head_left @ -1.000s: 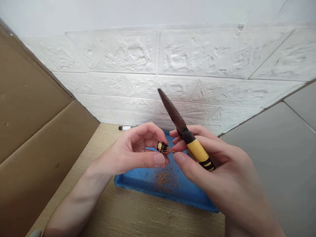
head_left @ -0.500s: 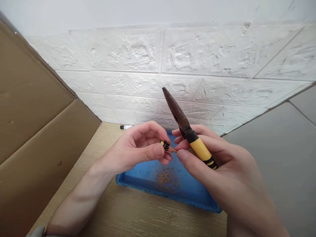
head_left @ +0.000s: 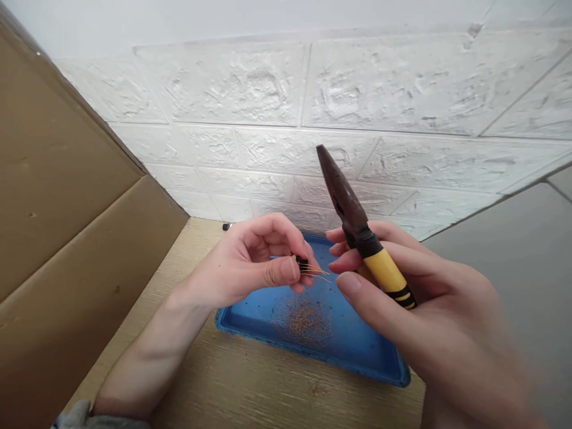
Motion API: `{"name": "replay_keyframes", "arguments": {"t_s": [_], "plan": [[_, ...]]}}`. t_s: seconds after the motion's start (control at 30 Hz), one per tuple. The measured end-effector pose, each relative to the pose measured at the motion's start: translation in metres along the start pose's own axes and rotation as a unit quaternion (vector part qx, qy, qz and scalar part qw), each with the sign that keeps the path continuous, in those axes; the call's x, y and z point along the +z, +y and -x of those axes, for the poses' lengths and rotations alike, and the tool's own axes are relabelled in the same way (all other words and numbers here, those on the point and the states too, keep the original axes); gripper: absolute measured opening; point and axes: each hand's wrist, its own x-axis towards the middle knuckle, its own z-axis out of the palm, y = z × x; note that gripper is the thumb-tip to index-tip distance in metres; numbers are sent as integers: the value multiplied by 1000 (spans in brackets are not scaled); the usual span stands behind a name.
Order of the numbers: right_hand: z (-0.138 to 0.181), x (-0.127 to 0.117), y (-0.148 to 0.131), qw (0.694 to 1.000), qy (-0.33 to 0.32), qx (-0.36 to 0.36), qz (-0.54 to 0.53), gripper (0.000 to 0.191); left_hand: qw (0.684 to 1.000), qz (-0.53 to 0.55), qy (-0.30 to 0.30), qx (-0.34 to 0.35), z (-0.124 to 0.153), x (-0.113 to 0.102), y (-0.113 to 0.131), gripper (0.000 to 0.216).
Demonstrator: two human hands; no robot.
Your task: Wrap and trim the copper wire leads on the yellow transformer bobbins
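Observation:
Between thumb and fingers, my left hand (head_left: 259, 262) pinches a small black component (head_left: 302, 262), most of it hidden by the fingers. Several thin copper-coloured wire leads (head_left: 317, 271) stick out of it to the right. My right hand (head_left: 415, 292) is closed around a pair of pliers (head_left: 357, 220) with yellow-and-black handles and dark, rusty jaws. The jaws point up and to the left, well above the component. The right thumb and fingertips are a small gap away from the wire ends.
Beneath the hands a blue tray (head_left: 250, 330) holds a loose pile of thin wire clippings (head_left: 308, 322). It stands on a wooden table (head_left: 214, 387). Cardboard (head_left: 67, 238) rises at the left, a white brick-patterned wall (head_left: 232, 89) at the back. A dark-capped marker (head_left: 227, 227) lies behind the left hand.
My right hand has moved right with the pliers, and its thumb and fingers have come off the wire leads. The leads are now spread apart. My left hand keeps its pinch.

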Motion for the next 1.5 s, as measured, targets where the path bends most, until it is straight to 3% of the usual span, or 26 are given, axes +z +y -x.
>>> {"name": "replay_keyframes", "arguments": {"t_s": [0.2,0.4,0.5,0.67,1.03,1.23,1.37,1.5], "plan": [[-4,2,-4,1000,-3,-1,12,17,1000,3,-7,-28,1,-1,2,14],[1,4,-6,1000,-17,-4,-12,5,999,-2,-5,-44,0,2,4,21],[3,3,-7,999,-22,-22,-30,22,998,-4,1,-57,-1,2,3,24],[1,-1,-8,999,-38,-35,-18,33,998,-26,2,-63,1,1,3,26],[4,10,-3,999,-22,-34,-13,25,995,-58,-4,-83,2,5,7,29],[-2,12,-6,999,-8,-7,30,4,995,-40,-14,-91,2,6,6,28],[-2,14,-7,999,-6,-8,31,9,997,-14,-26,-65,2,5,2,25],[5,14,-4,1000,-9,-6,24,7,996,-4,-26,-86,4,2,3,23]]}}
